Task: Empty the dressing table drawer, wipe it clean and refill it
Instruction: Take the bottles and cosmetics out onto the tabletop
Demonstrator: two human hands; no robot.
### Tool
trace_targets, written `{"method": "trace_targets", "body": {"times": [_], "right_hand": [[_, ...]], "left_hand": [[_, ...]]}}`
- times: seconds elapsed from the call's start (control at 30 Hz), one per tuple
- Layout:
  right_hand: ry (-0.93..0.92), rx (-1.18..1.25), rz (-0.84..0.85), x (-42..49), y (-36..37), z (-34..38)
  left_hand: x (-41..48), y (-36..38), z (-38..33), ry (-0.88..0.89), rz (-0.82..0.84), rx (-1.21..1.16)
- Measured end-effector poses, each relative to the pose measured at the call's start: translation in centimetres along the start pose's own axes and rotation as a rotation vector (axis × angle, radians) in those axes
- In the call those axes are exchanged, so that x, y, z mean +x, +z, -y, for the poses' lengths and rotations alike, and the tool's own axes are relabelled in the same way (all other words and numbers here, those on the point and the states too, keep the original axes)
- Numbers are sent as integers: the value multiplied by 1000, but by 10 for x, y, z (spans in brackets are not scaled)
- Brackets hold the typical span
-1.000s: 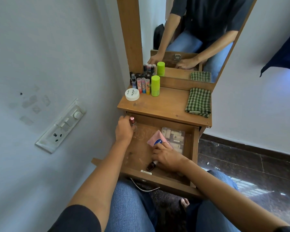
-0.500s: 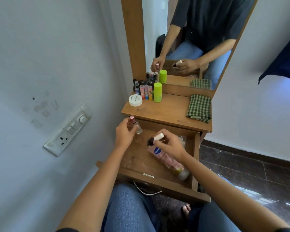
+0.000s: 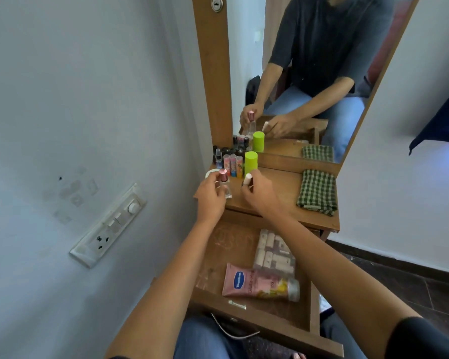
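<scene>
The wooden drawer (image 3: pixel 249 318) stands pulled out below me. In it lie a pink lotion tube (image 3: pixel 257 282), a clear packet of pale blocks (image 3: pixel 274 252) and a small white piece (image 3: pixel 237 304). My left hand (image 3: pixel 210 196) holds a clear glass bottle with a pink cap (image 3: pixel 224 183) over the left front of the tabletop (image 3: pixel 283 195). My right hand (image 3: pixel 259 191) grips a small white-capped stick (image 3: pixel 246 180) just beside it. Behind them stand a lime green container (image 3: pixel 251 163) and several small bottles and lip balms (image 3: pixel 230 161).
A green checked cloth (image 3: pixel 317 191) lies folded on the right of the tabletop. The mirror (image 3: pixel 311 73) rises behind, the wall with a switch panel (image 3: pixel 109 226) is close on the left. A white round lid (image 3: pixel 210 174) shows behind my left hand. My knees sit under the drawer front.
Both hands rose out of the drawer to the tabletop, the left carrying the glass bottle, the right the white-capped stick. The lotion tube now lies flat in the drawer.
</scene>
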State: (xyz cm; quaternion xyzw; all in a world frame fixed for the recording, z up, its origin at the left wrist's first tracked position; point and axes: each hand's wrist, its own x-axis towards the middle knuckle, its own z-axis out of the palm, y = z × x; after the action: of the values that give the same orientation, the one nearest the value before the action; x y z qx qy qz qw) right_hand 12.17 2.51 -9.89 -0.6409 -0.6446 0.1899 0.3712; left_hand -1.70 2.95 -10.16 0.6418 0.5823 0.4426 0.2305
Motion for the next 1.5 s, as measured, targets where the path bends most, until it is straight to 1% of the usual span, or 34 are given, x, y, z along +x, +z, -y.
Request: {"method": "trace_targets", "body": {"times": [0.1,0.3,0.47,0.6,0.7,0.77,0.9,1.1,1.23,1.5], "right_hand": [[5,-39,29,9,11,-9],[-14,61,-54,13,24,-22],[21,134,-152,16,31,-28],[42,180,-176,21,37,-27],[66,194,-174,23,39,-27],[76,220,-179,23,39,-26],[90,270,-184,23,42,-25],[107,249,-207,22,45,-25],[130,220,-220,23,47,-25],[140,217,-205,18,42,-24]], "left_hand": [[10,10,-3,1,19,47],[28,21,-3,51,19,122],[34,26,4,39,11,101],[34,27,7,23,31,47],[38,29,10,9,15,22],[41,30,11,14,9,56],[46,32,10,37,1,202],[51,34,13,19,-31,295],[52,36,16,-3,-51,280],[40,31,11,25,-82,249]]}}
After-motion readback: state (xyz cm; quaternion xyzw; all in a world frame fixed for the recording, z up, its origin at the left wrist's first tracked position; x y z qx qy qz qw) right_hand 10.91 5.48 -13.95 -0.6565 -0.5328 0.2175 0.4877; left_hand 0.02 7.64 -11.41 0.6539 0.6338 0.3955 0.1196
